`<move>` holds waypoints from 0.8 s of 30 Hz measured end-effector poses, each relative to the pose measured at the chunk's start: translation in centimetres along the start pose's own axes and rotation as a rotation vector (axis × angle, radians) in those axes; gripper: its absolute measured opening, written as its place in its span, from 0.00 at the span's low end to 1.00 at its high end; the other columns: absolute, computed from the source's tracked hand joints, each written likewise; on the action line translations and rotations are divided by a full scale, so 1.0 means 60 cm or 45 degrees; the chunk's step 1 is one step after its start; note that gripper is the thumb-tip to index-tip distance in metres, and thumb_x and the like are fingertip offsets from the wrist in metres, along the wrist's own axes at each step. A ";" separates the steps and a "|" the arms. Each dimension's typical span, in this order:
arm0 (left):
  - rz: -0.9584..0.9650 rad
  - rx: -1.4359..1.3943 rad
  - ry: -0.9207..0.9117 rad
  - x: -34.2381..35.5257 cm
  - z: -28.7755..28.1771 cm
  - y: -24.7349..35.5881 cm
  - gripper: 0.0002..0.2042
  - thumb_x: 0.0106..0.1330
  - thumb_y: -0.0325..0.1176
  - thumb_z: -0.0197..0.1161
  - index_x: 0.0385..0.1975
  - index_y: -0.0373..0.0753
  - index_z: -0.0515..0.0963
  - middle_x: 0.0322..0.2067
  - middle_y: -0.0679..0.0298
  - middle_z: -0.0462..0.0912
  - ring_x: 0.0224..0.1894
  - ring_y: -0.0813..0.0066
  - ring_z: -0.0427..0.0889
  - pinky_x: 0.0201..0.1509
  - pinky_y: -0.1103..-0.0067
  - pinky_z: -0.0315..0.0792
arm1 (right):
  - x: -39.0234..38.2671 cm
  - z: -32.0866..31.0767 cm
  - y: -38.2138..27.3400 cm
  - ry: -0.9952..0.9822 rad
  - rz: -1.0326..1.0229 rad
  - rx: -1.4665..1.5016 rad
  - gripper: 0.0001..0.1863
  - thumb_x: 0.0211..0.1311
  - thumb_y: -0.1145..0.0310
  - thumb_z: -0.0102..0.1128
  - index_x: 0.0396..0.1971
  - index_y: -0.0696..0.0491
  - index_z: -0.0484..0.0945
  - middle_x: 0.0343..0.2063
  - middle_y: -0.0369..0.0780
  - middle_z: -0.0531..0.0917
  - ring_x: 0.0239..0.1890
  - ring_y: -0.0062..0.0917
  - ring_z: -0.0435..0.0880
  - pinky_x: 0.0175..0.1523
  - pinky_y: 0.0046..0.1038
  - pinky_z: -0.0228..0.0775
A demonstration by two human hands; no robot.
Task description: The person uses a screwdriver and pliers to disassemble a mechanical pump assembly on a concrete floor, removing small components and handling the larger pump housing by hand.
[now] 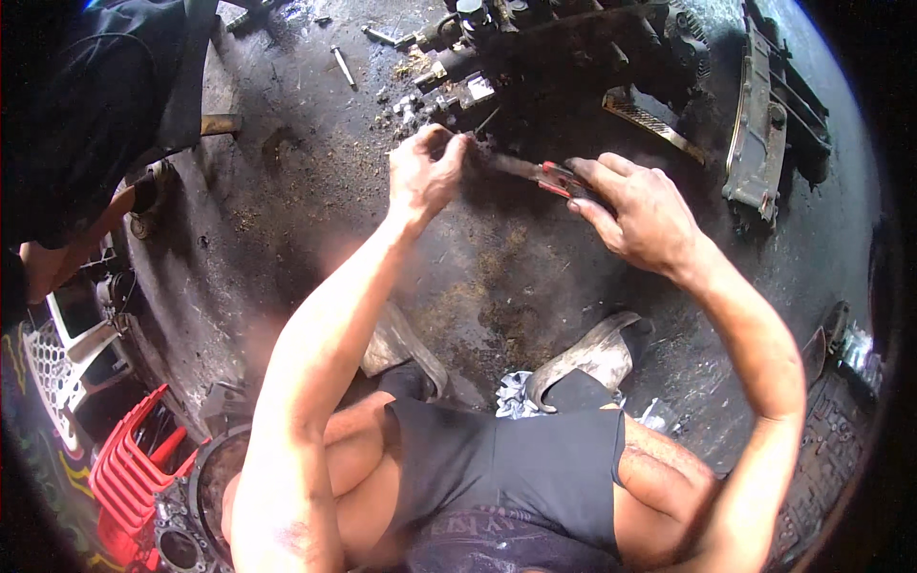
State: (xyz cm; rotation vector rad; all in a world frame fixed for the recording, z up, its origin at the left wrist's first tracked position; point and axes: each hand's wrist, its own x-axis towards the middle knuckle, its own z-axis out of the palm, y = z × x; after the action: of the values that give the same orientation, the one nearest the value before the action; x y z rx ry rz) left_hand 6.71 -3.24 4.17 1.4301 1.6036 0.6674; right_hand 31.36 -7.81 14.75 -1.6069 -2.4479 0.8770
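The red-handled tool (556,180), its far end blurring, is pointing leftward above the floor (315,205), with the right hand (642,212) gripping its handle. The left hand (423,174) is curling thumb toward forefinger near that end, on what I cannot tell; small metal parts (413,113) are lying beyond. Handwork with the tool is seemingly under way, the next move calling for steady alignment.

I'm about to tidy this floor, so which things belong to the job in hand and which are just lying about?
Seemingly in use:
red-handled tool, held in the right hand
small metal parts, just beyond the left hand

Apparently just lying about:
slim metal rod, upper left
long metal casting, far right
red plastic stack, lower left
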 end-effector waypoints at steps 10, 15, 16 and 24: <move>0.361 -0.014 -0.097 -0.049 0.031 0.027 0.20 0.56 0.30 0.60 0.51 0.41 0.74 0.34 0.57 0.82 0.27 0.68 0.81 0.36 0.76 0.76 | 0.002 -0.045 0.049 -0.019 0.214 0.231 0.19 0.57 0.69 0.59 0.48 0.55 0.66 0.32 0.53 0.81 0.38 0.49 0.80 0.44 0.41 0.72; 0.048 -0.135 -0.136 -0.087 0.045 0.036 0.20 0.61 0.30 0.61 0.54 0.40 0.73 0.36 0.62 0.82 0.31 0.80 0.79 0.39 0.81 0.74 | 0.016 0.051 0.063 0.318 0.314 0.703 0.27 0.55 0.75 0.55 0.58 0.53 0.65 0.45 0.51 0.79 0.49 0.42 0.79 0.51 0.33 0.71; 0.036 -0.123 -0.145 -0.082 0.054 0.031 0.20 0.61 0.30 0.61 0.54 0.40 0.73 0.36 0.62 0.82 0.31 0.80 0.79 0.39 0.81 0.74 | 0.013 0.074 0.073 0.418 0.312 0.754 0.27 0.54 0.76 0.55 0.57 0.54 0.66 0.47 0.50 0.79 0.52 0.41 0.78 0.53 0.31 0.70; -0.296 -0.594 -0.093 -0.060 0.061 0.050 0.13 0.64 0.32 0.63 0.44 0.30 0.78 0.25 0.63 0.82 0.27 0.81 0.78 0.34 0.84 0.72 | 0.002 0.142 0.066 0.322 0.420 0.711 0.21 0.57 0.77 0.56 0.53 0.57 0.71 0.43 0.50 0.81 0.47 0.39 0.82 0.47 0.29 0.73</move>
State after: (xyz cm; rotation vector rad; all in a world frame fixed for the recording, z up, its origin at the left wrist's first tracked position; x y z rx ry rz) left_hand 11.28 -6.68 5.77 0.9033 1.4116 0.7794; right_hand 31.39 -10.13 5.64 -1.7738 -1.6002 1.1796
